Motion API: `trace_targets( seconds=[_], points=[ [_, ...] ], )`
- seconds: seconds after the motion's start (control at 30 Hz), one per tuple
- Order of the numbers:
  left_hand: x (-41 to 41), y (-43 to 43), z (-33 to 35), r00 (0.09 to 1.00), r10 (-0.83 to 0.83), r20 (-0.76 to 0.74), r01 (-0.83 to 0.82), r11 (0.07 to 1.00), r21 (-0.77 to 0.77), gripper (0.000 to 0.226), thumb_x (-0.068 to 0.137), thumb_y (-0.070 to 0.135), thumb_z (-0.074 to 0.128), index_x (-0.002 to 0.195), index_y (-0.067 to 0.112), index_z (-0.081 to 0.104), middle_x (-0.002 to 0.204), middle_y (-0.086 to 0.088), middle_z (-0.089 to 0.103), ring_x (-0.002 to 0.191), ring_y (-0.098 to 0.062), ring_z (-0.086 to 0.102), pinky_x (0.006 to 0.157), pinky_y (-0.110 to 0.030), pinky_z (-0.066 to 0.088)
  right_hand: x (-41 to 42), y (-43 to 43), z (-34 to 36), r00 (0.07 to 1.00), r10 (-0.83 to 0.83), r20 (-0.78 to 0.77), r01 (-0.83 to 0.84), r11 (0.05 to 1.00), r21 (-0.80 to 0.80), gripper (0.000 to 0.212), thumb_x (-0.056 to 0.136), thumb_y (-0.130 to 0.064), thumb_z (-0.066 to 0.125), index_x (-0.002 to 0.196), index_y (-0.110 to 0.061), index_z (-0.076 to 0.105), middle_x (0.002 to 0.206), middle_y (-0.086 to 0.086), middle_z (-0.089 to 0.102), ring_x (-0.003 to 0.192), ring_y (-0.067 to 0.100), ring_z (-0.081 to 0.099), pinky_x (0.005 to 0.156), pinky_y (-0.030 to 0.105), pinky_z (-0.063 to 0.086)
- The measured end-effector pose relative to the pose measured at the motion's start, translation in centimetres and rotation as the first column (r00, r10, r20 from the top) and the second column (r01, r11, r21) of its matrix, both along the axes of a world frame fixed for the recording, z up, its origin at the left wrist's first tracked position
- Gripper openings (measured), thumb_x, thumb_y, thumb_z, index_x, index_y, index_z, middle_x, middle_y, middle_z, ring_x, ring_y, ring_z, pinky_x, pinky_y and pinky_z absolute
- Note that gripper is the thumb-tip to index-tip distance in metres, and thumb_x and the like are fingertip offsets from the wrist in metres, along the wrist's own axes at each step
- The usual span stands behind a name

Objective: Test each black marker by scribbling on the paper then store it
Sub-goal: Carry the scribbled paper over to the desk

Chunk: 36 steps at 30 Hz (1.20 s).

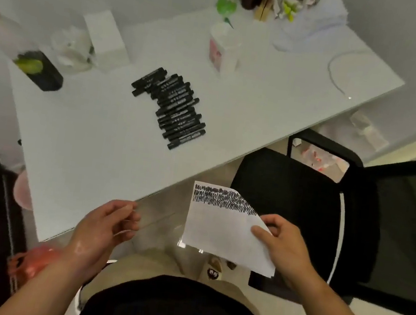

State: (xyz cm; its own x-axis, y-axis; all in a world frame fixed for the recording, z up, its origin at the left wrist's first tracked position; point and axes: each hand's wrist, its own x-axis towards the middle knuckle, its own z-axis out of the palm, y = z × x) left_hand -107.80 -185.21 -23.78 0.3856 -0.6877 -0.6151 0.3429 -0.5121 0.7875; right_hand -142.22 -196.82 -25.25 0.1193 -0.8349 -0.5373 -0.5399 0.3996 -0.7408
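The right hand [282,245] pinches the scribbled paper [221,228] by its right edge, off the table [263,98]. The left hand [106,223] hangs beside it, loosely curled, holding nothing. The black markers [174,107] lie piled mid-table, well apart from both hands.

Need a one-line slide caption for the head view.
Right hand pinches the scribbled paper short of the white desk, where black markers lie in a row; left hand loosely curled, holding nothing.

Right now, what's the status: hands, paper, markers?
Right hand pinches the scribbled paper, off the table edge. Left hand loose, empty. Markers lie in a row on the table, untouched. Nothing in the way.
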Motion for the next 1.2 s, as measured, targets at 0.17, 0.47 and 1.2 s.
trace_targets(
  seconds=[0.17, 0.47, 1.2],
  points=[
    [3.9, -3.1, -1.2, 0.997, 0.077, -0.022, -0.077, 0.997, 0.018, 0.018, 0.097, 0.017, 0.057, 0.096, 0.017, 0.076, 0.090, -0.014, 0.073, 0.073, -0.021, 0.068, 0.067, -0.034, 0.052, 3.8, -7.8, -0.2, 0.998, 0.056, 0.010, -0.056, 0.998, -0.012, 0.012, 0.091, -0.027, 0.075, 0.102, -0.030, 0.070, 0.085, -0.010, 0.080, 0.073, 0.009, 0.076, 0.070, 0.038, 0.061],
    [10.7, -10.6, -1.6, 0.998, 0.020, -0.065, -0.023, 0.999, -0.037, 0.016, 0.097, 0.023, 0.060, 0.102, 0.020, 0.075, 0.096, -0.013, 0.073, 0.081, -0.024, 0.070, 0.071, -0.036, 0.053, 9.6, -16.8, 1.2, 1.000, -0.010, -0.011, 0.009, 0.997, -0.073, 0.012, 0.090, -0.021, 0.077, 0.100, -0.024, 0.073, 0.089, -0.002, 0.080, 0.079, 0.019, 0.077, 0.073, 0.043, 0.062],
    [5.1, -24.7, -7.2, 0.893, -0.064, 0.445, 0.042, 0.997, 0.059, 0.013, 0.093, 0.030, 0.062, 0.083, 0.036, 0.068, 0.078, 0.015, 0.071, 0.070, -0.006, 0.065, 0.063, -0.017, 0.049, 12.0, -41.5, -2.4, 0.886, 0.345, -0.309, -0.390, 0.916, -0.097, 0.011, 0.085, -0.025, 0.080, 0.092, -0.030, 0.073, 0.084, -0.005, 0.080, 0.068, 0.010, 0.075, 0.063, 0.030, 0.055]
  ],
)
